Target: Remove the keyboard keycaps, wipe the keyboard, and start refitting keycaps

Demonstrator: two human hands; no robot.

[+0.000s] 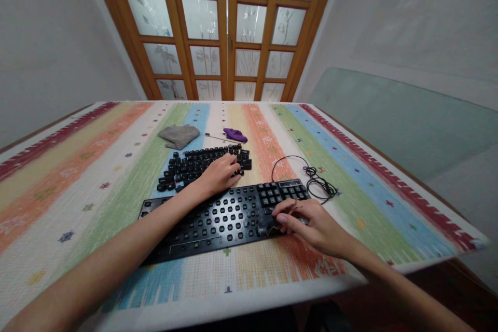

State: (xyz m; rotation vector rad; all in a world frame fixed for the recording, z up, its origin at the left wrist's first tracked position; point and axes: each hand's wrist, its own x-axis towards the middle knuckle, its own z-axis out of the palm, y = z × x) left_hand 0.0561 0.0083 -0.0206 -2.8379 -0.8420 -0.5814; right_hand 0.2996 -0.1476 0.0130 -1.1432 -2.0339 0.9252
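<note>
A black keyboard (229, 220) lies slightly tilted on the tablecloth, its main section stripped to rows of bare key sockets. Keycaps are seated on its number pad (270, 193). Beyond it, a pile of loose black keycaps (187, 163) is spread in rough rows. My left hand (221, 174) reaches over the right part of these keycaps, fingers bent downward and thumb apart from them. At the lower right of the keyboard, my right hand (301, 218) has its thumb and fingers pinched together. Something small and dark shows at those fingers, too unclear to name.
Behind the keycaps lie a grey cloth (179, 136), a purple cloth (235, 135) and a thin rod (220, 138). A coiled black cable (317, 181) rests right of the keyboard. The striped tablecloth (116, 187) covers the table; wooden glass-paned doors (227, 26) stand beyond.
</note>
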